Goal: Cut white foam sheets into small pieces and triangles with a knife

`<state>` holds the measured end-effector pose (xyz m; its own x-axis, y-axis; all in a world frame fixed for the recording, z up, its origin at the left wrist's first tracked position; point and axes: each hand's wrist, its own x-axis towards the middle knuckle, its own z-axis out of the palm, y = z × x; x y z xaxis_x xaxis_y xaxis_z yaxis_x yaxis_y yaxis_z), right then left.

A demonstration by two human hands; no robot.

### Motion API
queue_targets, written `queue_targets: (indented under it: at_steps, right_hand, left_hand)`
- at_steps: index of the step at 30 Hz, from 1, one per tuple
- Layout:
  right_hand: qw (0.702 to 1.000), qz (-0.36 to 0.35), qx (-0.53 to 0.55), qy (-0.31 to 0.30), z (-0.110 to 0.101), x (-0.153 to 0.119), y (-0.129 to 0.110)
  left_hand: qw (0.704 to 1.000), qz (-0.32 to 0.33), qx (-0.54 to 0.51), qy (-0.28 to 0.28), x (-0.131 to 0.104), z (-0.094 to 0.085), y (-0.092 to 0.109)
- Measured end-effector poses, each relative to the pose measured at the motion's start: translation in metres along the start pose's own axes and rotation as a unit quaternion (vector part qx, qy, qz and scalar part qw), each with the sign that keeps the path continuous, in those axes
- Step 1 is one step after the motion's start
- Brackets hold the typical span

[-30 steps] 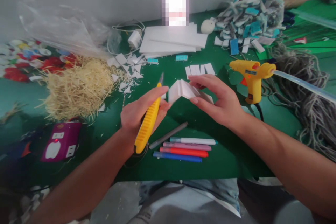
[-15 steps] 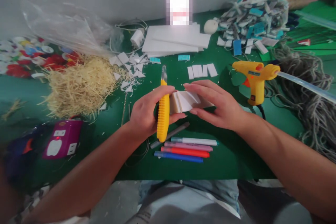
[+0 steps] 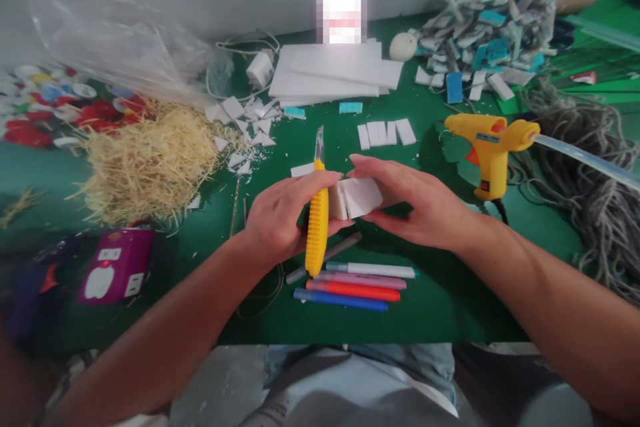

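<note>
A yellow utility knife [image 3: 317, 233] stands nearly upright in my left hand [image 3: 275, 213], its blade bare and pointing away from me. The same hand presses its thumb and fingers on the near-left end of a small stack of white foam board pieces [image 3: 364, 196]. My right hand [image 3: 425, 197] grips the right side of that stack, thumb below and fingers above. A gap shows between the pieces at their left end. Just behind my left hand lies a white foam strip [image 3: 302, 170]. Several cut strips [image 3: 383, 133] rest on the table beyond my hands.
Four-coloured markers [image 3: 353, 289] lie in front of me. A yellow glue gun [image 3: 483, 147] and grey yarn [image 3: 590, 167] are at right. Straw [image 3: 155, 160] and a purple power socket box [image 3: 117, 263] are at left. White foam sheets [image 3: 330, 70] and a pile of scraps [image 3: 485, 33] sit behind.
The knife and my left hand have shifted slightly right. The foam pieces are turned a little between my hands, and a white strip now shows behind my left hand.
</note>
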<state>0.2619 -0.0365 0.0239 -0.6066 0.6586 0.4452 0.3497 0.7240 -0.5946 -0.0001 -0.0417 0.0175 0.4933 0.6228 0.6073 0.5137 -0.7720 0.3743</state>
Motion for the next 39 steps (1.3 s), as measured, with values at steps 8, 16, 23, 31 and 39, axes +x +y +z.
queue_targets:
  at_steps: [8, 16, 23, 31, 39]
  right_hand:
    - [1.000, 0.000, 0.013, -0.010, 0.000, 0.000, 0.004]
    - [1.000, 0.002, 0.005, -0.002, 0.000, -0.003, 0.006]
    - [1.000, 0.009, 0.011, -0.010, -0.001, -0.003, 0.007]
    - [0.999, 0.039, -0.006, -0.038, -0.003, -0.004, 0.008]
    - [0.996, 0.010, -0.088, -0.024, 0.001, -0.002, 0.007]
  left_hand:
    - [0.999, -0.012, -0.019, -0.042, 0.004, -0.002, -0.005]
    - [0.999, 0.017, 0.002, -0.033, 0.006, 0.001, -0.006]
    - [0.998, 0.006, -0.010, -0.058, 0.004, 0.001, -0.012]
    - [0.997, 0.026, 0.013, -0.069, 0.004, 0.001, -0.014]
    - [0.994, -0.017, 0.056, -0.089, 0.004, 0.001, -0.014]
